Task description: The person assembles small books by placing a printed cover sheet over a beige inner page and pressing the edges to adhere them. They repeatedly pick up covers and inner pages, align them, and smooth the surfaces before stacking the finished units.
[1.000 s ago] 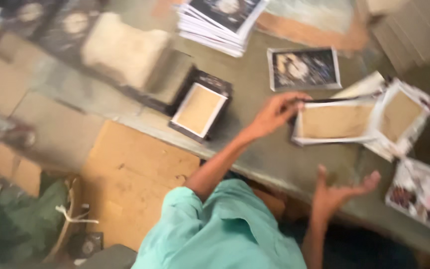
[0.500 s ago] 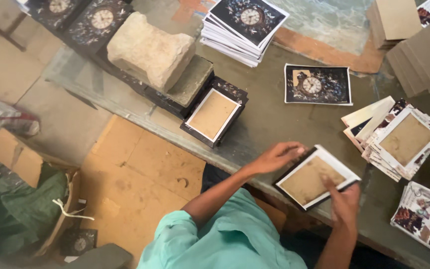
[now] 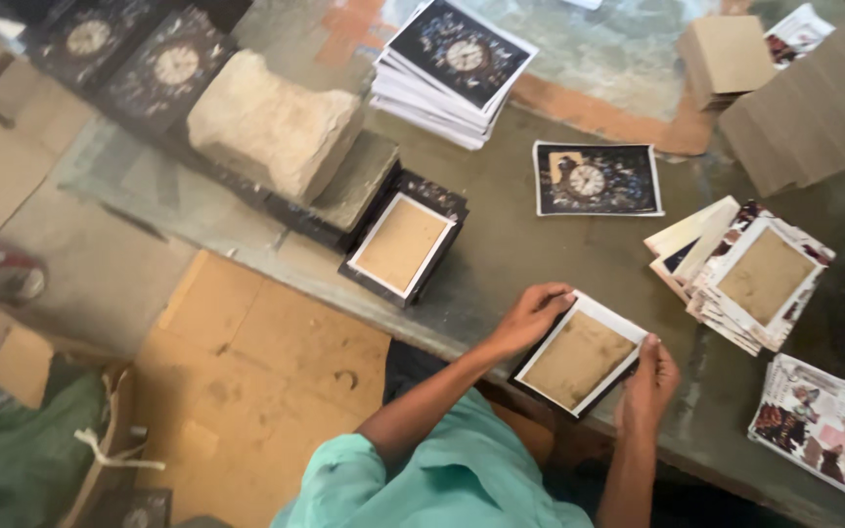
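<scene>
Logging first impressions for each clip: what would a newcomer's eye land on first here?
Both hands, left hand and right hand, grip a brown board on a white-edged sheet at the table's near edge. Behind it sit a pale stone block pressing down dark pieces, and a stack of clock-face prints at the far side.

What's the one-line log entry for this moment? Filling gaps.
left hand: grips panel | right hand: grips panel | on table

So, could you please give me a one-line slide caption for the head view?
Both hands, left hand and right hand, grip a brown-backed board at the table edge.
</scene>
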